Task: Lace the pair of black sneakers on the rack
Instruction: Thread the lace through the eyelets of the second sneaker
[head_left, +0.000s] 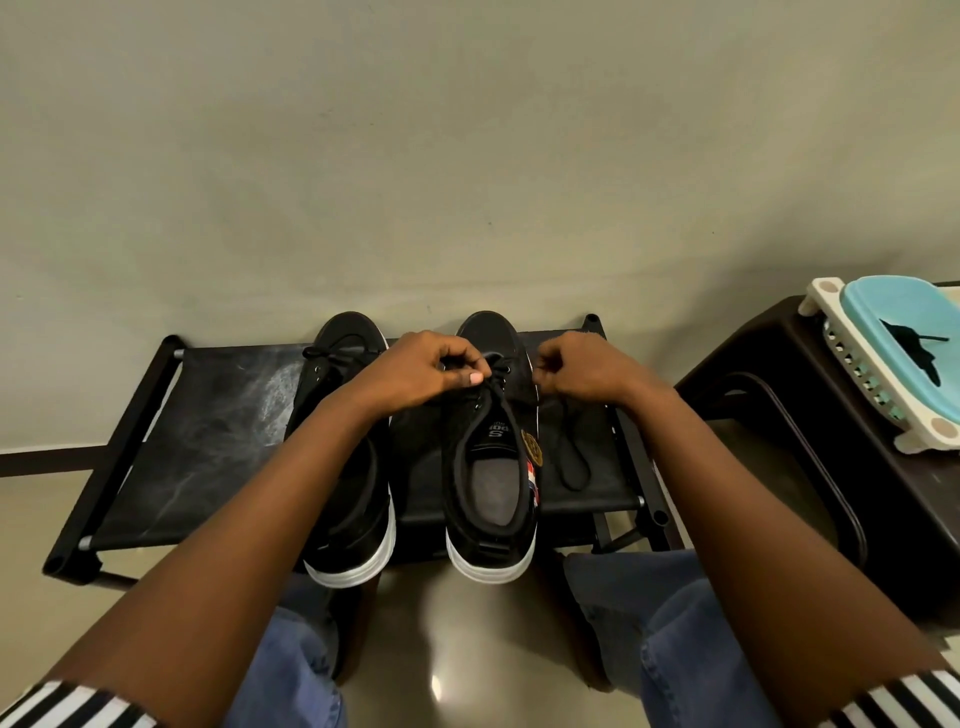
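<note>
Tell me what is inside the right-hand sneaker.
Inside the right sneaker a grey insole shows, with a printed tongue label above it. The toe end is hidden under the tongue and the left hand.

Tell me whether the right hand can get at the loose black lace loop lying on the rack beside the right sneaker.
Probably yes. The loose black lace loop lies bare on the black fabric rack, just below the right hand, with nothing over it. That hand's fingers already pinch a lace, though, so it would have to let go first.

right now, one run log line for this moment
lacing right sneaker | left hand pinches lace at eyelets | right hand pulls lace end | rack
</note>
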